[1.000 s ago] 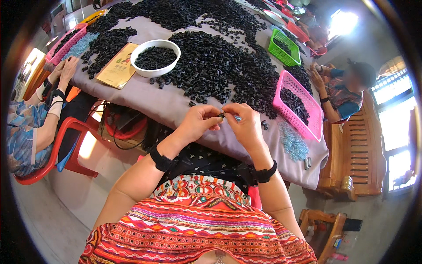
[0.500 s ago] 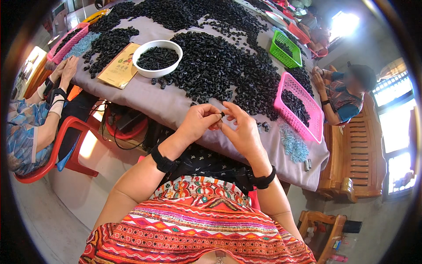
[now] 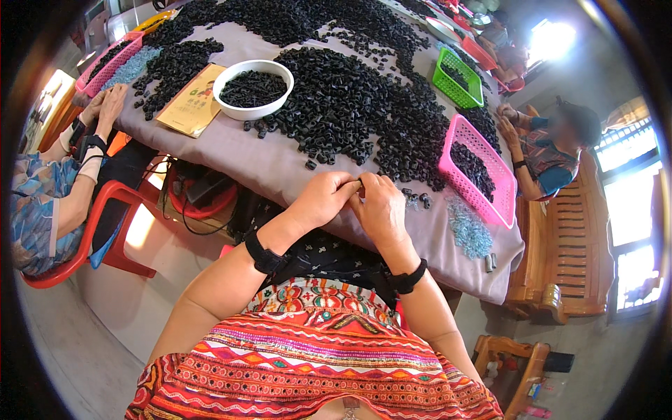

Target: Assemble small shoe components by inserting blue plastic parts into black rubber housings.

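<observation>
Two bare forearms (image 3: 220, 297), a black band on each wrist, rise beyond a red patterned garment (image 3: 318, 350) and meet over the near edge of the table's mauve cloth (image 3: 280, 166). The left hand (image 3: 327, 201) pinches a small black piece (image 3: 360, 183) between thumb and forefinger; the right hand (image 3: 381, 208) has its fingers bent against that same spot, and whether they pinch it too I cannot tell. From the hands, clear bluish bits (image 3: 469, 229) lie toward four o'clock, and a pink basket (image 3: 500, 204) with black pieces inside stands at three. A big black heap (image 3: 350, 105) spreads at twelve; a filled white bowl (image 3: 253, 113) sits between ten and eleven, just beside a yellow booklet (image 3: 187, 108) at ten. Farther off, a green basket (image 3: 451, 94) stands between one and two, with one seated person (image 3: 553, 157) near three and another (image 3: 45, 217) near nine.
</observation>
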### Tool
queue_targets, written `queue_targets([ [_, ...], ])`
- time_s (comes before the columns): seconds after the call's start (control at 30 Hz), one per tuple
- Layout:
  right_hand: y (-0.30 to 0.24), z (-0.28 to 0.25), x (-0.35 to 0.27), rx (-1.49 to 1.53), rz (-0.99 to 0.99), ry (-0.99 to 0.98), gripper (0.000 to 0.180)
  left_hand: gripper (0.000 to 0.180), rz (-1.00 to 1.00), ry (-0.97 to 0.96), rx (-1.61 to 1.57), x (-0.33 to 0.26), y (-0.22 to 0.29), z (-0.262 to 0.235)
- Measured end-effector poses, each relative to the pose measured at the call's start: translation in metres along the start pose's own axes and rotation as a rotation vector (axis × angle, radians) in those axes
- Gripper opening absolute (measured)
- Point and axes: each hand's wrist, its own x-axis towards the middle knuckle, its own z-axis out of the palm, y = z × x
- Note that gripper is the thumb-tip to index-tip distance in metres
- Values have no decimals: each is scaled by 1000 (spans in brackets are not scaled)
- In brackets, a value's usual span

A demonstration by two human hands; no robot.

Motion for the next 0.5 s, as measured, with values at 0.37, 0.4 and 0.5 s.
queue_targets([
  [0.37,0,8,-8,114,37,23,27,31,-131,4,-61,5,-2,5],
  [0.4,2,10,-9,112,49,30,27,31,-75,11,32,7,-3,4],
  [0.5,8,17,-14,152,44,86,28,31,-75,-25,87,6,4,5],
])
